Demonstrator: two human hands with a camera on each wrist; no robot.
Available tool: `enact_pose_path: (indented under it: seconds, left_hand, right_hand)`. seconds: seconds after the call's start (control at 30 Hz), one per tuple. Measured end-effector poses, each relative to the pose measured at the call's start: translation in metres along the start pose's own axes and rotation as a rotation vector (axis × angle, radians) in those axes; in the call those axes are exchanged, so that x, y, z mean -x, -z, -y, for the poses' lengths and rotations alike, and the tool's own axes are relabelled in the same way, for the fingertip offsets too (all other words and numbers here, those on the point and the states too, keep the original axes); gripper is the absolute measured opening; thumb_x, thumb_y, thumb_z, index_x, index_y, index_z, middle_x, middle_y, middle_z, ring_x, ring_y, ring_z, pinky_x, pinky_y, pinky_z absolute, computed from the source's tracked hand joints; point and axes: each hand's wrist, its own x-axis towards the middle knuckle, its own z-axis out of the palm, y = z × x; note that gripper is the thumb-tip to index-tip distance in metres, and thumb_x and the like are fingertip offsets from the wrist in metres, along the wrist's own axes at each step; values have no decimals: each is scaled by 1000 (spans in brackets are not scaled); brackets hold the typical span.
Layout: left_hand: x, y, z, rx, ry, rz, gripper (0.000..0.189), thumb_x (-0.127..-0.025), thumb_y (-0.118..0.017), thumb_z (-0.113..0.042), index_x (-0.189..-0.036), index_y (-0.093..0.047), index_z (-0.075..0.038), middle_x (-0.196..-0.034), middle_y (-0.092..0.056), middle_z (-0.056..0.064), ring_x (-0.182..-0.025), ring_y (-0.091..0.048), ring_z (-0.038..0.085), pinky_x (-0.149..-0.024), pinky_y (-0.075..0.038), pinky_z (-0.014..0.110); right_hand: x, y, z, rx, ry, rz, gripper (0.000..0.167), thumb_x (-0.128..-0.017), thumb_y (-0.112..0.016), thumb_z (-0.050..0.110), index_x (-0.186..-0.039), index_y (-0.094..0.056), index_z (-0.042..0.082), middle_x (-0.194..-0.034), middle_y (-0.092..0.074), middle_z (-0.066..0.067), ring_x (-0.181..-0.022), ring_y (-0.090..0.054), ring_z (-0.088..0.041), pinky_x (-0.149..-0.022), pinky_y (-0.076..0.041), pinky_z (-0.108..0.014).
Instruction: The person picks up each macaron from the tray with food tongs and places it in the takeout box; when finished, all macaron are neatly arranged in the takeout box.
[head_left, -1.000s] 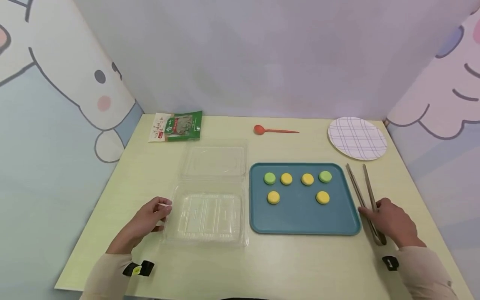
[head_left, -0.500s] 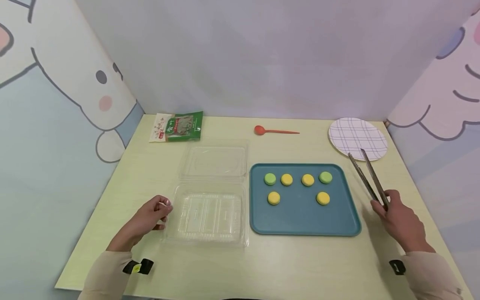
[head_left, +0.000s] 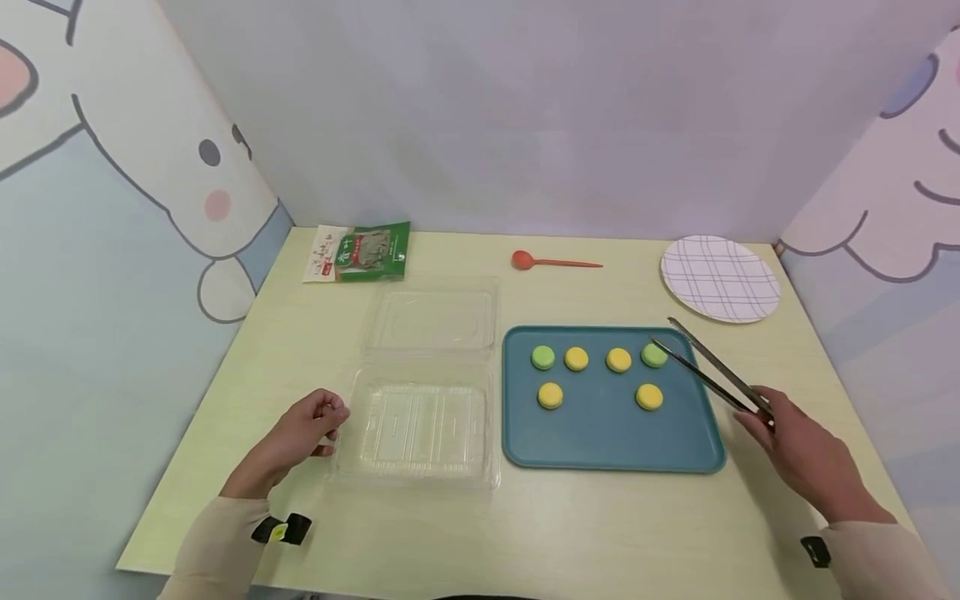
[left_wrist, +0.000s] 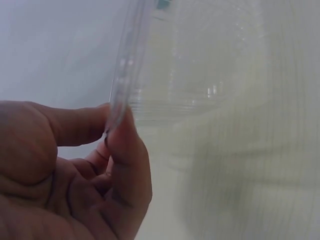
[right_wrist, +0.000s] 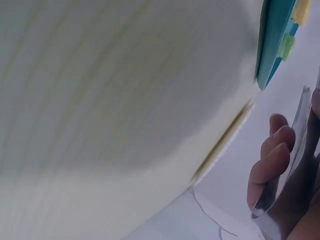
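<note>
My left hand (head_left: 300, 429) pinches the left rim of a clear plastic clamshell box (head_left: 423, 429), which lies with its lid folded back; the left wrist view shows the rim between thumb and finger (left_wrist: 127, 150). In my right hand (head_left: 802, 446) I grip metal tongs (head_left: 723, 371), raised over the right side of a blue tray (head_left: 600, 442). The spread tips of the tongs stand around the far right green macaron (head_left: 654, 355); I cannot tell whether they touch it. Another green macaron (head_left: 543, 357) and several yellow macarons (head_left: 649, 397) lie on the tray.
Along the back of the table stand a green and white food packet (head_left: 367, 252), a red spoon (head_left: 555, 262) and a checked white plate (head_left: 720, 279) at the right. Walls close the back and both sides. The table's front edge (head_left: 195, 575) runs below the left forearm.
My right hand has lifted the tongs off the table beside the tray and swung their tips left, over the far right green macaron. The left hand stays at the box rim.
</note>
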Motion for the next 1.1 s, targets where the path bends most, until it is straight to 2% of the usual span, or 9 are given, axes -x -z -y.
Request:
enact_pose_path:
  seconds: [0.13,0.3,0.4,0.53,0.8,1.1]
  left_hand:
    - [0,0,0,-3,5,-5,22,-107,-52,-19,-112,-46,1,-88,-50,9,-82,-51,22,-67,-53,33]
    - [-1,-1,2,-5,16,-13,22,-107,-53,-20,-111,-46,1,-89,-51,9,-82,-51,21,-67,-53,33]
    - [-2,-1,2,-1,17,-16,22,-107,-53,-19,-110,-46,1,-88,-50,9,-81,-51,21,-67,-53,33]
    - [-4,-2,2,-9,12,-25,21,-107,-53,-19,-109,-46,1,-88,-50,9,-80,-51,21,-67,-53,33]
    - [-5,-1,-1,-39,-3,-33,21,-107,-53,-20,-110,-46,0,-89,-50,10,-81,-51,21,-67,-54,32]
    - [-7,-2,-3,-37,-9,-35,21,-106,-53,-18,-111,-46,0,-86,-50,9,-79,-52,21,-66,-54,32]
  right_hand:
    - [1,1,0,-2,22,16,51,-103,-60,35,-133,-45,-2,-94,-65,-13,-72,-62,-28,-50,-44,-49]
    - [4,4,0,6,10,88,39,-102,-60,39,-123,-51,7,-86,-62,-1,-68,-55,-19,-50,-40,-42]
    - [6,3,0,23,23,88,31,-101,-63,37,-116,-54,12,-82,-61,3,-64,-52,-16,-48,-37,-39]
    - [7,2,0,40,39,88,28,-101,-63,36,-115,-55,14,-80,-60,5,-62,-52,-15,-46,-36,-39]
    - [8,4,0,52,40,81,28,-101,-62,35,-116,-55,13,-90,-67,-9,-64,-61,-25,-46,-40,-47]
    - [9,5,-2,70,36,99,31,-102,-61,35,-118,-55,10,-90,-68,-11,-63,-62,-27,-46,-41,-47]
